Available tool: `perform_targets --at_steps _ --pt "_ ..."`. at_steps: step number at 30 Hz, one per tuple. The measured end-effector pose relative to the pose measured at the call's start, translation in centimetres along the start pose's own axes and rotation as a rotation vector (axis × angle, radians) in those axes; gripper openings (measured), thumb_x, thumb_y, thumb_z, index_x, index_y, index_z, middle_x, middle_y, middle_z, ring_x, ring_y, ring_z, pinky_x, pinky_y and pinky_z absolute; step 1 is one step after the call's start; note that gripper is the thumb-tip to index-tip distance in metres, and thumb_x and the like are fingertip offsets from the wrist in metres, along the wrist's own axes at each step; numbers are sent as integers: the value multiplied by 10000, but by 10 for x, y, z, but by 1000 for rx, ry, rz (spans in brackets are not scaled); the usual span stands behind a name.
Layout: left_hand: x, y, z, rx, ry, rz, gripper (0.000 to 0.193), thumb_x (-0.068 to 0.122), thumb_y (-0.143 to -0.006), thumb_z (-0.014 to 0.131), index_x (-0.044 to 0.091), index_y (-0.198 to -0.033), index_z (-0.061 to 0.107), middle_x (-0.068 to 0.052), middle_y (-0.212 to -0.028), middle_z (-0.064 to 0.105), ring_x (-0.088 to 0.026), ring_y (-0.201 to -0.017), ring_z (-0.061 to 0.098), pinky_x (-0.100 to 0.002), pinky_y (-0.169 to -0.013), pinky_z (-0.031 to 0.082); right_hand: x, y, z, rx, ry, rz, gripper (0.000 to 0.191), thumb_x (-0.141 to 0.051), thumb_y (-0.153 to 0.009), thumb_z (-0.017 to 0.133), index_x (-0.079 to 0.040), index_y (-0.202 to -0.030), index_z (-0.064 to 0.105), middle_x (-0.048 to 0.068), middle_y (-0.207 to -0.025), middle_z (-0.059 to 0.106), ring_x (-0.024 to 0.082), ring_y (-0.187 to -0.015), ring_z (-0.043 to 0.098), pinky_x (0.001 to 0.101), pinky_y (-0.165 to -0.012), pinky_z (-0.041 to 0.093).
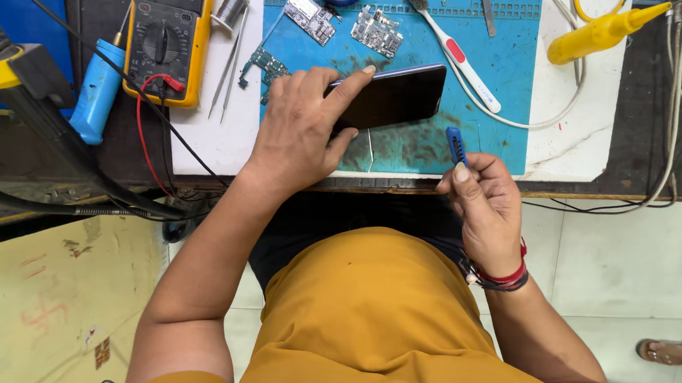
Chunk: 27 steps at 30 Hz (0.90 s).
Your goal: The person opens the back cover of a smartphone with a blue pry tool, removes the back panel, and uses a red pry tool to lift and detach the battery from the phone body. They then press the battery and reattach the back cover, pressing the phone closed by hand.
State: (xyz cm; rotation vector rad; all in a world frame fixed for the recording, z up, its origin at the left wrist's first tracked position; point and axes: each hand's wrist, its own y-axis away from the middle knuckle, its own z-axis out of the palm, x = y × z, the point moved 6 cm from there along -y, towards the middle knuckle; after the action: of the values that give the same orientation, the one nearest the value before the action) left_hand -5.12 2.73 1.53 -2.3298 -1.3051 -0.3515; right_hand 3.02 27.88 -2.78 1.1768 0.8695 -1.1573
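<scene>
phone held down, small blue tool in the other hand

i take the blue rubber work mat (507,60) on the bench as my landmark. on the near left part of that mat i see a dark, flat rectangular phone with a glossy black face (398,96), lying tilted with its right end a little further from me. my left hand (301,130) rests on the phone's left end: the fingers are closed around it, with the index finger stretched along its far edge and the thumb pressing on its near edge. my right hand (486,204) sits just off the mat's near edge, to the right of the phone and apart from it. it is pinched narrow on a small blue flat plastic tool (455,146), whose tip stands over the mat's near edge, near the phone's right corner but not touching it as far as i can tell.

at the far side of the mat lie two small green-and-silver circuit boards (376,30), and a white toothbrush with a red grip (452,48) slants across the middle. left of the mat stands a yellow multimeter with a black dial (165,35), with steel tweezers (230,66) between it and the mat. right of the mat, at the far corner, lies a yellow plastic bottle with a pointed nozzle (603,32).
</scene>
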Motion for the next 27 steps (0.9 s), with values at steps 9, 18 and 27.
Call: perform_targets --at_steps 9,18,27 --pt "-2 0 2 -17 30 -9 865 246 -857 847 133 -1590 403 -190 -1236 556 -328 -1085 548 -458 -975 423 7 -2 -10 46 -24 -14 147 -185 -1082 625 -53 -1145 622 44 -897 679 40 -690 479 188 -626 379" --pt "2 -2 2 -49 83 -13 841 240 -849 838 134 -1568 415 -188 -1225 565 -331 -1100 550 -461 -983 424 -33 -14 -61 310 792 -490 207 -166 -1191 733 33 -1178 674 88 -953 708 126 -836 614 254 -785 509" --pt "13 1 1 47 32 54 776 190 -866 816 125 -1551 457 -156 -1214 562 -306 -1101 546 -465 -1011 405 -53 1 -49 397 1281 -948 106 5 -1032 759 16 -1114 694 149 -1079 698 324 -916 636 398 -848 487"
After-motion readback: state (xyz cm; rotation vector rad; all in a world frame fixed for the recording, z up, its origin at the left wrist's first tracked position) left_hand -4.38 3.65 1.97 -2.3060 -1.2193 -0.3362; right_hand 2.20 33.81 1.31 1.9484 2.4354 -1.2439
